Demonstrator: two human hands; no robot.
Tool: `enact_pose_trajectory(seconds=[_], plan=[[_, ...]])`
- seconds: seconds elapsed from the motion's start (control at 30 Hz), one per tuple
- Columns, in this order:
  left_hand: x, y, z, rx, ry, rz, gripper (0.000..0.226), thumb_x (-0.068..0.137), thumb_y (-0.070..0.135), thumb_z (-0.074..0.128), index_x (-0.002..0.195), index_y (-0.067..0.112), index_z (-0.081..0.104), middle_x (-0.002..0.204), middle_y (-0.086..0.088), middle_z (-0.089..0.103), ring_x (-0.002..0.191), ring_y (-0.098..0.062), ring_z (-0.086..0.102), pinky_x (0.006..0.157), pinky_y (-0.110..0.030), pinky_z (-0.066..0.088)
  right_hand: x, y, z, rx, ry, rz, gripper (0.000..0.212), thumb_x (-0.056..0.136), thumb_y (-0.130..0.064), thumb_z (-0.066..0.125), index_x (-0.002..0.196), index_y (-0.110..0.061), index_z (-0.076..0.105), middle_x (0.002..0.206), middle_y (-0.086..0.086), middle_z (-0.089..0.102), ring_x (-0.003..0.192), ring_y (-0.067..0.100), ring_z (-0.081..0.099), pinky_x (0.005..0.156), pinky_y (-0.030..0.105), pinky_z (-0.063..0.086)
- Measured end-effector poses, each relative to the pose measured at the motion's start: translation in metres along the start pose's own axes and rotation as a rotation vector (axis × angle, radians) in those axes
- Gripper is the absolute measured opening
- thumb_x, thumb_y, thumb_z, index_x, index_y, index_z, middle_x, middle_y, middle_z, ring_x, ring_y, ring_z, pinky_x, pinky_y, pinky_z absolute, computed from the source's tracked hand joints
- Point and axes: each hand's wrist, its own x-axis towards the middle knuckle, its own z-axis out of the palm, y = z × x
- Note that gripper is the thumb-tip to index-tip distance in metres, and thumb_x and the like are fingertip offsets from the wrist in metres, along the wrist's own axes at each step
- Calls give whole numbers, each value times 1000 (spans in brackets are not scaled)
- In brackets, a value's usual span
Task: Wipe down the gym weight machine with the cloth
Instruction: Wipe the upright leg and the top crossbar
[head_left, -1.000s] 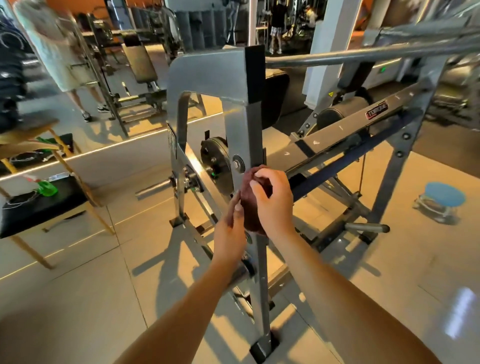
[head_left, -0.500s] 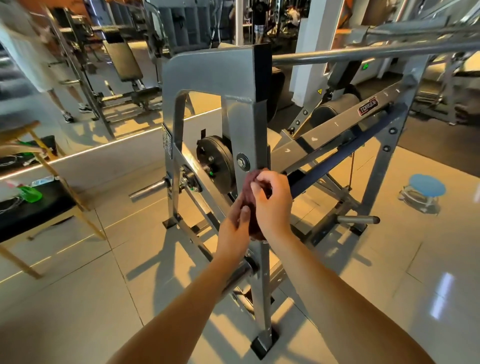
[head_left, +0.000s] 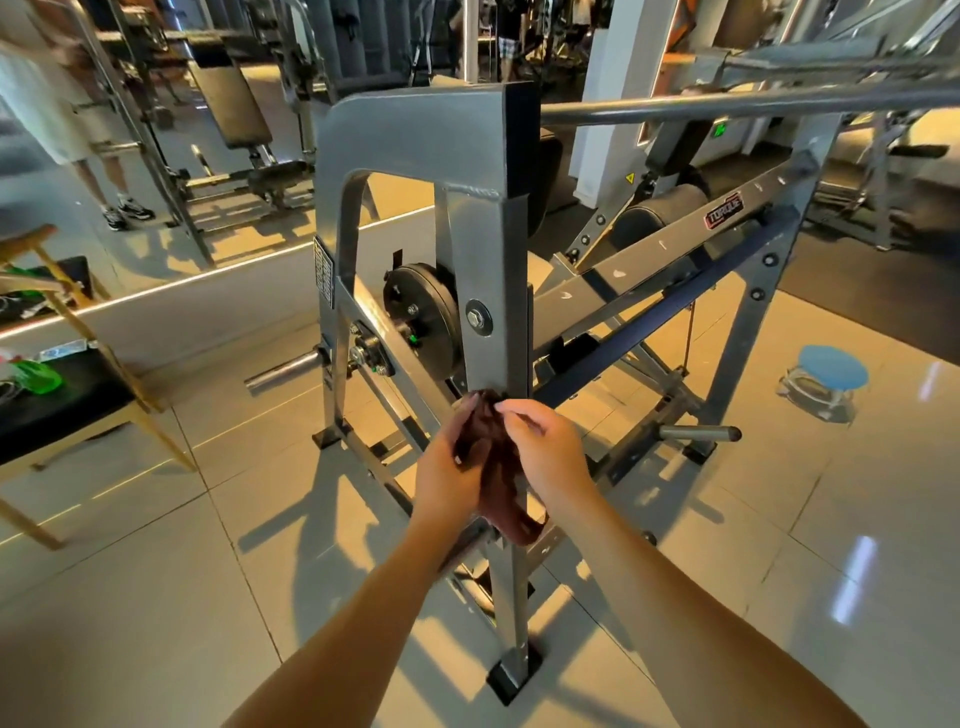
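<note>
A grey steel weight machine (head_left: 415, 135) stands in front of me, its upright post (head_left: 491, 270) running down the middle of the view. A dark maroon cloth (head_left: 498, 467) is bunched against the post below the bolt (head_left: 478, 317). My left hand (head_left: 447, 467) grips the cloth from the left side. My right hand (head_left: 545, 452) pinches its upper edge from the right with curled fingers. A loose end of the cloth hangs below both hands. A black weight plate (head_left: 421, 317) sits behind the post.
A wooden chair (head_left: 67, 395) with a black seat and a green bottle (head_left: 36, 376) stands at left. A blue-topped stool (head_left: 831, 369) sits at right on the glossy tiled floor (head_left: 156, 571). Another person's legs (head_left: 114, 192) show at far left, among benches.
Both hands and the cloth have slid down the post, away from the bolt. The cloth now hangs looser, with an end trailing under my hands.
</note>
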Motion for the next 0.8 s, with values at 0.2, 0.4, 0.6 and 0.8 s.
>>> enact_pose_trajectory(seconds=[0.2, 0.4, 0.6, 0.8], plan=[[20, 9, 7, -204, 100, 44, 56, 105, 8, 48, 154, 32, 37, 156, 10, 38, 139, -6, 40, 116, -27, 36, 28, 12, -21, -38, 81, -108, 24, 103, -25, 56, 126, -23, 64, 127, -9, 62, 115, 0, 57, 94, 17, 47], [17, -15, 45, -271, 74, 90, 58, 101, -4, 50, 153, 21, 42, 163, 18, 29, 151, 0, 19, 113, -15, 32, 40, 36, -18, 7, -14, -112, 22, 102, -28, 59, 123, -30, 56, 127, -12, 60, 124, 6, 56, 104, 35, 52], [10, -32, 56, -152, 160, -94, 59, 95, 6, 62, 149, 27, 50, 154, 7, 46, 143, -10, 40, 117, -25, 36, 39, 42, -15, 13, 18, -82, 24, 103, -27, 58, 126, -27, 51, 127, -12, 56, 120, 4, 54, 98, 26, 51], [14, -13, 57, -249, 188, -23, 64, 100, 1, 54, 142, 50, 51, 158, 17, 38, 150, -11, 29, 122, -43, 30, 40, 50, -9, 8, 31, -99, 32, 104, -27, 55, 135, -28, 51, 124, -13, 59, 108, -5, 56, 84, 9, 49]])
